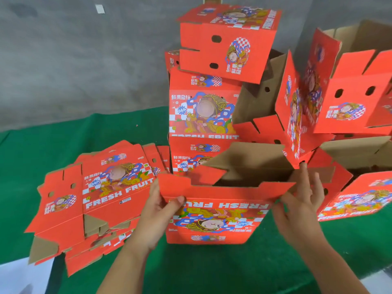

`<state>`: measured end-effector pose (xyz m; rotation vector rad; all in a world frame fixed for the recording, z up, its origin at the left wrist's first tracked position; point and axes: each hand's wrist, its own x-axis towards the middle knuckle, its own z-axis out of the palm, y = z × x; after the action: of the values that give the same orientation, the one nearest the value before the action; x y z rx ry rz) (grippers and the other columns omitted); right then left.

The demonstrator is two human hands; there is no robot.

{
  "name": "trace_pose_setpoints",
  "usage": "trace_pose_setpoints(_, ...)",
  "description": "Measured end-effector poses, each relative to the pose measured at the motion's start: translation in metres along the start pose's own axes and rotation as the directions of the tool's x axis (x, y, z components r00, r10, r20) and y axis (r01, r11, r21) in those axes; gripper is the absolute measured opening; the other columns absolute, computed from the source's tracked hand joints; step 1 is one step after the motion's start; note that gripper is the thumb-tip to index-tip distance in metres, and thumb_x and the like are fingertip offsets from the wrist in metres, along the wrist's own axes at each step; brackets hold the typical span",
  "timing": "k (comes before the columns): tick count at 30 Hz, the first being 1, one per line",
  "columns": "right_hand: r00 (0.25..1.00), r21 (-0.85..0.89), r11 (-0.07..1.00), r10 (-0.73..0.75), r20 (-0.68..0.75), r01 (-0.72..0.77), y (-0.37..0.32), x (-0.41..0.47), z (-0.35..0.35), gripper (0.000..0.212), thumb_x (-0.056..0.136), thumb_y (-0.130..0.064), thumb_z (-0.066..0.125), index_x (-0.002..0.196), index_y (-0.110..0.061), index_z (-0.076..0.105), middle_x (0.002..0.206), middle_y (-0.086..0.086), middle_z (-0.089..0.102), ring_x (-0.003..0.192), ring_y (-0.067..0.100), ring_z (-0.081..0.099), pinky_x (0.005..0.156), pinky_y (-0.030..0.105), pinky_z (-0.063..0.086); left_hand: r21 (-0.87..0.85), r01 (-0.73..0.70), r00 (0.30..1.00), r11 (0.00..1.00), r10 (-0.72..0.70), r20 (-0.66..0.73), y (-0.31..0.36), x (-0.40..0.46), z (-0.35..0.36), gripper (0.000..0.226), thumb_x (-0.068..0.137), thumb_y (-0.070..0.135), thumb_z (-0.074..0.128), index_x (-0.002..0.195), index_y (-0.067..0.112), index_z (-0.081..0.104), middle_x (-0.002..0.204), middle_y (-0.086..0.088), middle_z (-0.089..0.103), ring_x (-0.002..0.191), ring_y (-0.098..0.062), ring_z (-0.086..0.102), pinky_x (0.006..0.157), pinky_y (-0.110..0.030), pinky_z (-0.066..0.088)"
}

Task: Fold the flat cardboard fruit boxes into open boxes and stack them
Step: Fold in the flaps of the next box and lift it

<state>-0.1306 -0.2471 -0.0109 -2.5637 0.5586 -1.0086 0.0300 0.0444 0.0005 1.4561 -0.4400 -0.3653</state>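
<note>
A red printed fruit box (214, 221) stands opened on the green cloth in front of me, its print upside down and its brown inside showing. My left hand (161, 211) grips its near left top flap, thumb on the red face. At the box's right corner my right hand (301, 202) touches the flap edge with spread fingers. A pile of flat red boxes (93, 196) lies to the left. Behind the held box rises a stack of folded boxes (203, 107), with one tilted box (229, 41) on top.
More folded open boxes (343, 96) lean and pile at the right, close to my right hand. The green cloth (222, 270) covers the work surface. A grey wall (74, 56) is behind, and a white floor patch (19, 279) shows at the bottom left.
</note>
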Motion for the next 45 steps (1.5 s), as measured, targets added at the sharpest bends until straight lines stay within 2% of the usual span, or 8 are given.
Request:
trace_pose_setpoints(4, 1.000, -0.075, 0.997, -0.021, -0.016, 0.020, -0.013, -0.006, -0.001, 0.049, 0.079, -0.039, 0.056, 0.124, -0.030, 0.075, 0.169, 0.026, -0.001, 0.153, 0.053, -0.008, 0.125, 0.056, -0.001, 0.358, -0.056, 0.996, 0.932, 0.029, 0.081, 0.011, -0.012, -0.022, 0.031, 0.071, 0.052, 0.078, 0.102, 0.055, 0.074, 0.161, -0.009, 0.034, 0.153, -0.016, 0.028, 0.119, -0.047, 0.034)
trace_pose_setpoints(10, 0.965, 0.022, 0.976, 0.217, -0.145, -0.216, -0.039, -0.004, 0.011, 0.034, 0.074, -0.033, 0.065, 0.105, -0.033, 0.078, 0.172, 0.011, 0.002, 0.155, 0.038, -0.005, 0.120, 0.055, 0.008, 0.706, -0.133, 0.971, 0.696, -0.051, 0.234, 0.035, -0.019, -0.039, 0.028, 0.085, 0.077, 0.054, 0.109, 0.069, 0.066, 0.155, 0.043, -0.028, 0.136, 0.014, -0.003, 0.114, -0.034, 0.012)
trace_pose_setpoints(17, 0.968, 0.332, 0.919, 0.153, 0.200, -0.214, -0.028, 0.018, 0.014, 0.020, 0.095, -0.025, 0.065, 0.092, -0.045, 0.067, 0.117, -0.019, 0.065, 0.116, 0.005, 0.061, 0.084, 0.022, 0.045, 0.719, -0.040, 0.987, 0.694, -0.083, 0.136, 0.037, -0.012, -0.039, 0.034, 0.080, 0.068, 0.061, 0.114, 0.070, 0.063, 0.152, 0.039, -0.037, 0.119, 0.013, 0.009, 0.113, -0.035, 0.017)
trace_pose_setpoints(22, 0.983, 0.330, 0.927, 0.160, 0.086, -0.180, -0.028, 0.028, 0.002, 0.033, 0.096, -0.053, 0.043, 0.074, -0.040, 0.064, 0.107, -0.009, 0.048, 0.102, -0.007, 0.053, 0.082, 0.009, 0.039, 0.718, -0.040, 0.988, 0.695, -0.078, 0.130, 0.045, 0.001, -0.029, 0.034, 0.081, 0.088, 0.042, 0.114, 0.080, 0.045, 0.137, 0.045, 0.035, 0.126, -0.004, 0.032, 0.106, -0.030, 0.028)
trace_pose_setpoints(27, 0.963, 0.350, 0.910, 0.260, -0.065, -0.222, -0.025, 0.031, -0.003, 0.064, 0.093, -0.057, 0.048, 0.070, -0.001, 0.070, 0.103, -0.002, 0.047, 0.092, 0.016, 0.052, 0.078, 0.025, 0.036, 0.522, 0.081, 0.989, 0.849, -0.003, -0.148, 0.043, 0.006, 0.003, 0.039, 0.070, 0.100, 0.009, 0.092, 0.091, 0.040, 0.110, 0.052, 0.041, 0.106, 0.020, 0.027, 0.101, -0.026, 0.013)
trace_pose_setpoints(33, 0.928, 0.258, 0.899, 0.372, -0.018, -0.355, -0.014, 0.014, -0.004, 0.053, 0.092, -0.055, 0.066, 0.061, -0.012, 0.065, 0.096, 0.001, 0.047, 0.087, 0.017, 0.054, 0.073, 0.028, 0.035, 0.835, 0.079, 0.918, 0.545, 0.286, -0.274, 0.012, 0.011, 0.021, 0.047, 0.102, 0.058, 0.040, 0.143, 0.043, 0.055, 0.117, 0.010, 0.051, 0.098, -0.018, 0.032, 0.081, -0.033, 0.019)
trace_pose_setpoints(40, 0.898, 0.479, 0.771, 0.429, 0.095, -0.419, -0.019, 0.015, 0.006, 0.073, 0.093, -0.008, 0.070, 0.151, -0.025, 0.031, 0.148, 0.001, 0.041, 0.130, 0.007, 0.051, 0.107, 0.050, 0.046, 0.833, -0.058, 0.858, 0.550, 0.454, -0.240, 0.015, 0.022, 0.025, 0.088, 0.087, 0.022, 0.077, 0.158, 0.028, 0.026, 0.123, 0.010, 0.048, 0.103, -0.029, 0.043, 0.086, -0.034, 0.020)
trace_pose_setpoints(45, 0.968, 0.199, 0.959, 0.163, 0.189, -0.200, -0.022, 0.024, -0.002, 0.091, 0.086, 0.012, 0.056, 0.160, -0.032, 0.029, 0.151, -0.002, 0.047, 0.137, 0.019, 0.045, 0.111, 0.025, 0.031, 0.808, -0.187, 0.898, 0.558, 0.431, -0.090, 0.010, 0.029, 0.026, 0.085, 0.084, 0.000, 0.074, 0.153, 0.027, 0.031, 0.102, 0.010, 0.064, 0.088, -0.021, 0.044, 0.079, -0.034, 0.024)
